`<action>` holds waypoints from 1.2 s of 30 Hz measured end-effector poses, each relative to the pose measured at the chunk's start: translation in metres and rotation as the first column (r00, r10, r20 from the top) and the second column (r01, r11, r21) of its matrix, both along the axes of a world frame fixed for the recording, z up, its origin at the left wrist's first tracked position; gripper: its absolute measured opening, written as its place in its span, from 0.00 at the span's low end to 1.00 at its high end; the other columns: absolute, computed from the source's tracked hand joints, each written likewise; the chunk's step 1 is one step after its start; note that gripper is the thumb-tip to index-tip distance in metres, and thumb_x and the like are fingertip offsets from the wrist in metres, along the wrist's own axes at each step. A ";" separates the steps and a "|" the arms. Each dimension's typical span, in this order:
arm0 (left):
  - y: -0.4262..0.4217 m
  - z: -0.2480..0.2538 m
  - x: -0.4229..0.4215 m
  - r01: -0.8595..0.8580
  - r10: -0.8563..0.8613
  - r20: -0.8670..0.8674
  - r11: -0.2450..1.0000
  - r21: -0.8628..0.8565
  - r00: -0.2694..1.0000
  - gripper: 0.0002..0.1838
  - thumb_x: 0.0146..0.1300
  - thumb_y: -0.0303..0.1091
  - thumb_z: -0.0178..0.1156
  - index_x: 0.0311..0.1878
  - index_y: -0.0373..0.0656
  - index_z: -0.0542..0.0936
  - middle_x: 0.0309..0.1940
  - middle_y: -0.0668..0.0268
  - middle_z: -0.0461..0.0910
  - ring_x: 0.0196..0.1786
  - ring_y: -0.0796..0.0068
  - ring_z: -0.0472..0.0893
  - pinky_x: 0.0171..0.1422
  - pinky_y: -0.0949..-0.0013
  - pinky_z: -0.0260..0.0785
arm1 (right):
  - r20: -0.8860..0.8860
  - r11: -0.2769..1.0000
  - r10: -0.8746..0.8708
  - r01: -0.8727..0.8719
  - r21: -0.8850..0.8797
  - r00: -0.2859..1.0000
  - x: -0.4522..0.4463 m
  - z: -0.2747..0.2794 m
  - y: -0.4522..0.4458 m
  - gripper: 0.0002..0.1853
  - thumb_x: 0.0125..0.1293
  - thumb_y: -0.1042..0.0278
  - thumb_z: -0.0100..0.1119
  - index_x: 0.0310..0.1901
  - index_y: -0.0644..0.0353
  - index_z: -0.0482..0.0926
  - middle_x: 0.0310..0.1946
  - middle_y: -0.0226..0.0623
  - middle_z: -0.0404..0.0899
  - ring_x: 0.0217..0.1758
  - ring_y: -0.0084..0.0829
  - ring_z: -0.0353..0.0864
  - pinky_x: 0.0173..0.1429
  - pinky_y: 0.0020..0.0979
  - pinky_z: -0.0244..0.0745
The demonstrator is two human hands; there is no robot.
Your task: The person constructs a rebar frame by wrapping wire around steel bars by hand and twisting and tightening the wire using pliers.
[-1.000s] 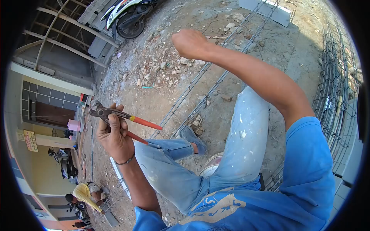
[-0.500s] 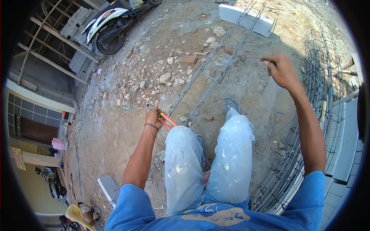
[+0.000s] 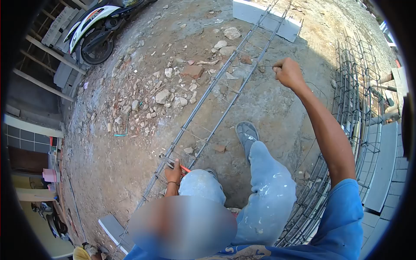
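Observation:
My left hand [image 3: 173,174] is closed round the red-handled pincers [image 3: 185,168], beside my left knee. The tool's dark head lies at the near rod of the long steel rebar frame [image 3: 200,104]; whether it touches cannot be made out. To the right of that frame, my right hand [image 3: 288,73] is raised with its fingers pinched together. A thin wire seems to run from the fingertips, but what they hold is too small to tell. A blurred patch covers part of my left forearm and thigh.
Stones and broken brick [image 3: 193,71] lie left of the frame. Pale blocks [image 3: 260,18] support its far end, and another block [image 3: 113,232] is near its lower end. Stacked rebar cages [image 3: 355,86] stand right. A motorcycle [image 3: 97,32] is parked upper left; a person's yellow-clad part [image 3: 81,254] shows lower left.
The pincers have gone from raised before me down to the rebar frame. My right hand has opened out to the right, then moved slightly left. The view has shifted, and my right knee has swung outward.

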State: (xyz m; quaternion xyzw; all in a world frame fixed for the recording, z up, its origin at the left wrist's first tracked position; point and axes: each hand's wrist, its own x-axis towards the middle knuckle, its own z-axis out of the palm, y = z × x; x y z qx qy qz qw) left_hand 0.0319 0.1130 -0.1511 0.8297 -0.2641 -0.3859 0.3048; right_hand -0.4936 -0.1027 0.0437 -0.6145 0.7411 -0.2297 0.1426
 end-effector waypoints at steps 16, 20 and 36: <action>-0.404 0.050 -0.171 0.643 -0.703 -0.073 0.683 -0.346 0.708 0.17 0.73 0.35 0.58 0.60 0.38 0.81 0.53 0.61 0.85 0.55 0.69 0.83 0.60 0.68 0.73 | 0.603 0.914 -0.375 0.174 0.366 0.704 0.072 -0.150 -0.188 0.10 0.68 0.74 0.53 0.43 0.70 0.83 0.30 0.49 0.86 0.24 0.37 0.87 0.25 0.35 0.79; -0.483 -0.001 -0.251 0.573 -0.667 -0.301 0.742 -0.348 0.681 0.19 0.72 0.39 0.61 0.62 0.40 0.79 0.54 0.62 0.84 0.51 0.70 0.81 0.59 0.66 0.73 | 0.770 0.881 -0.473 0.251 0.401 0.428 0.088 -0.167 -0.211 0.09 0.71 0.76 0.49 0.45 0.71 0.78 0.33 0.50 0.85 0.24 0.40 0.87 0.19 0.33 0.75; -0.536 -0.035 -0.336 0.467 -0.553 -0.575 0.829 -0.308 0.603 0.13 0.63 0.35 0.73 0.41 0.37 0.83 0.34 0.63 0.86 0.33 0.71 0.84 0.33 0.69 0.79 | 0.653 0.988 -0.146 0.082 0.128 0.743 0.056 -0.179 -0.206 0.10 0.68 0.78 0.59 0.48 0.70 0.84 0.30 0.42 0.85 0.25 0.28 0.85 0.27 0.26 0.79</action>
